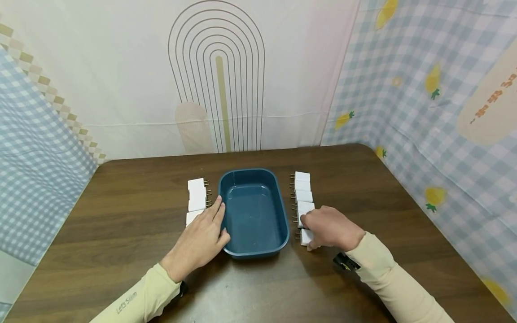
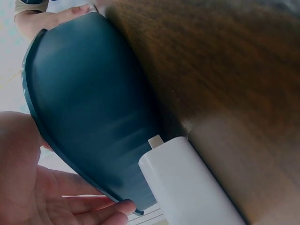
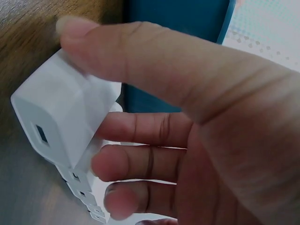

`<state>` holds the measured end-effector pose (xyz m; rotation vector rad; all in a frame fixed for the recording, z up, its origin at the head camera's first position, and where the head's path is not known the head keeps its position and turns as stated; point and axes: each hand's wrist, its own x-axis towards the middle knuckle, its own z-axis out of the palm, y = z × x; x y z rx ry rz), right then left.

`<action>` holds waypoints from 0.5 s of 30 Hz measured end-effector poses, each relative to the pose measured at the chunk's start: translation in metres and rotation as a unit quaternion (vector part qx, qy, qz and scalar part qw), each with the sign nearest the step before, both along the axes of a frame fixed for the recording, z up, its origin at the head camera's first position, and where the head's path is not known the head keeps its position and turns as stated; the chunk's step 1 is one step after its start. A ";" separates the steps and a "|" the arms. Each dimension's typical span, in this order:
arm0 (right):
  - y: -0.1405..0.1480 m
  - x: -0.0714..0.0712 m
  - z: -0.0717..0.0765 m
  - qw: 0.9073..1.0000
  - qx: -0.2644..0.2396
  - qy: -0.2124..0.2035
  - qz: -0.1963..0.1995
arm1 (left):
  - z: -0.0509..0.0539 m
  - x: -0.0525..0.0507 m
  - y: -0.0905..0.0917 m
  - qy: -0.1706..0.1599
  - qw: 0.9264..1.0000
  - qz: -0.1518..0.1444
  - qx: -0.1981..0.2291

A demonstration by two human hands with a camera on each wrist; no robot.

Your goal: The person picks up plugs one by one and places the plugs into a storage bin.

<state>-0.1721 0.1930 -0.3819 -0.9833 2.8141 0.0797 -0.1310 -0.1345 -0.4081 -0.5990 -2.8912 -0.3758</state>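
Note:
A dark blue rectangular plastic basin (image 1: 253, 242) sits mid-table. My left hand (image 1: 199, 240) rests on its left rim with fingers stretched out, and the left wrist view shows the fingertips (image 2: 124, 206) along that edge. Nearby in that view is a white USB charger (image 2: 187, 183) with a metal prong. To the right of the basin, my right hand (image 1: 333, 228) pinches the nearest white charger (image 3: 61, 108) of a row between thumb and index finger. Its USB port faces the right wrist camera. The other fingers lie beside the neighbouring chargers.
Several white chargers (image 1: 302, 176) line up right of the basin, prongs pointing left. Another column of white chargers (image 1: 197, 194) stands to the left, prongs pointing right, partly hidden by my left hand. Patterned cloths (image 1: 133, 80) hang around the brown wooden table (image 1: 121, 215).

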 end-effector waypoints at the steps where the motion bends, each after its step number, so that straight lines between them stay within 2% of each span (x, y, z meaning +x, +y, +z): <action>1: 0.000 0.000 0.000 1.000 -0.002 0.000 0.000 | 0.000 0.000 0.000 -0.001 1.000 0.000 0.000; 8: 0.002 0.000 -0.001 1.000 -0.016 -0.001 0.004 | -0.002 0.000 0.000 0.008 1.000 -0.002 0.000; 15: 0.002 0.000 0.003 1.000 -0.025 -0.011 0.005 | -0.001 0.000 0.000 0.003 1.000 -0.002 0.002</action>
